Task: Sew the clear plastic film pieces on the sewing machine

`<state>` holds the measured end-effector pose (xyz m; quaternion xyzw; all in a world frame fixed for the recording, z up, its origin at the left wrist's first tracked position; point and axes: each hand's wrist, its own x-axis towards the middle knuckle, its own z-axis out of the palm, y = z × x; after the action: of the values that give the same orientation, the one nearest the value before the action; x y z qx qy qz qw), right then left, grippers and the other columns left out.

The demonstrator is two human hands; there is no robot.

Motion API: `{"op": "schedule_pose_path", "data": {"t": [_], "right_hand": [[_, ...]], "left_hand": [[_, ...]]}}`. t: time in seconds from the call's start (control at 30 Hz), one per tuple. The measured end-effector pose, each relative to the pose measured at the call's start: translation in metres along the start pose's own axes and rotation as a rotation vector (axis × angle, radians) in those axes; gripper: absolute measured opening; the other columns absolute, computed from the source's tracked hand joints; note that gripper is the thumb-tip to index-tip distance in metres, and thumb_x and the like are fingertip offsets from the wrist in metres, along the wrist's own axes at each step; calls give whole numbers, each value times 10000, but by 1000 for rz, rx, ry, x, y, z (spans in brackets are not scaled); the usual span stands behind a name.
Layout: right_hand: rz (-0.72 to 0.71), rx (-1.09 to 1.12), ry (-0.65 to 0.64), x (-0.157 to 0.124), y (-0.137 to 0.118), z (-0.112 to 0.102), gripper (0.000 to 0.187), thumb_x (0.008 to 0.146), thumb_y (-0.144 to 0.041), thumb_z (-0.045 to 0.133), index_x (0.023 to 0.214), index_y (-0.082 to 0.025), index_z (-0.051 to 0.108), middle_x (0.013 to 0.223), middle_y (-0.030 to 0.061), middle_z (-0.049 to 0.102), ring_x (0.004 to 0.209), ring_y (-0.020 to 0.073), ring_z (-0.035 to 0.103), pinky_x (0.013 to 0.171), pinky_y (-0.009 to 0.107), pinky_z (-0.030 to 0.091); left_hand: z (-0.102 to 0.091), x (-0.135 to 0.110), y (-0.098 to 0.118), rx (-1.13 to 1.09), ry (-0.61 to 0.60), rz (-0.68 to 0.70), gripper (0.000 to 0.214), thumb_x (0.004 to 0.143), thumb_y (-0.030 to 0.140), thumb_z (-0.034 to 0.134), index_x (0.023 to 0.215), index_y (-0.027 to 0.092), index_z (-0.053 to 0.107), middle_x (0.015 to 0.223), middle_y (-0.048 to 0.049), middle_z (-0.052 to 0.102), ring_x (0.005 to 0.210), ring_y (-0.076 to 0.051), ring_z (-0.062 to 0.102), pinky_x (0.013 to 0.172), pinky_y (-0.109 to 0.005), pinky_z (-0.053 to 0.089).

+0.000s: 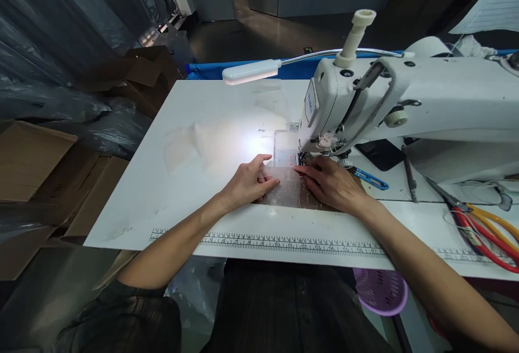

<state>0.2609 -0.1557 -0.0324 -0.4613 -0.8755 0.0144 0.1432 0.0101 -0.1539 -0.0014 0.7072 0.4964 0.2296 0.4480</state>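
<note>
A small brownish piece of fabric (286, 191) lies flat on the white sewing table (194, 142), its far end under the presser foot of a white sewing machine (405, 99). My left hand (249, 180) rests on the fabric's left side, fingers stretched out and pressed flat. My right hand (330, 182) lies on its right side, fingers pointing at the needle area (302, 159). Neither hand grips anything.
A gooseneck lamp (249, 71) lights the table left of the needle. Blue snips (371, 179), scissors with red and orange handles (482, 223) and a dark pad (381, 153) lie to the right. A printed ruler (259, 240) runs along the front edge. Cardboard boxes (36, 158) stand left; a purple basket (381, 288) hangs below.
</note>
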Motion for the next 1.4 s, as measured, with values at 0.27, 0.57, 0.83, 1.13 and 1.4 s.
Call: {"op": "schedule_pose_path", "data": {"t": [0.27,0.57,0.83,1.13,1.4], "right_hand": [[8,206,16,-13,4,-4,389,960,-350,488,1316,-296,634,1110,99,652,911,236,612,752,358,506],[-29,200,27,-13,0,-6,341,961,-304,497,1243,-286,688,1167,95,647,969,238,621,746,348,498],[-12,236,33,-15,1,-8,345,949,-275,509,1242,-275,691,1163,101,651,978,234,617,784,353,499],[-105,232,-104,-18,-8,-24,338,924,-240,525,1185,-344,712,1185,96,633,1054,271,579,844,428,426],[-97,212,-125,-18,-11,-24,342,921,-226,526,1179,-353,710,1197,88,615,1073,280,565,850,443,425]], "left_hand": [[-5,3,2,-76,-32,-132,523,868,250,679,1332,150,459,803,25,648,464,-67,584,463,-205,521],[-4,6,-5,-81,-16,-127,583,857,345,703,1359,197,448,804,41,648,448,-64,575,453,-204,519],[-3,6,-4,-91,-5,-144,584,837,322,728,1345,202,467,785,38,644,447,-69,577,446,-206,526],[-2,7,-3,-100,-13,-170,583,845,302,718,1354,192,455,783,33,643,438,-60,566,440,-196,513],[-5,12,-4,238,292,157,336,853,411,673,1101,184,651,873,-32,647,589,-99,542,504,-231,461]]}}
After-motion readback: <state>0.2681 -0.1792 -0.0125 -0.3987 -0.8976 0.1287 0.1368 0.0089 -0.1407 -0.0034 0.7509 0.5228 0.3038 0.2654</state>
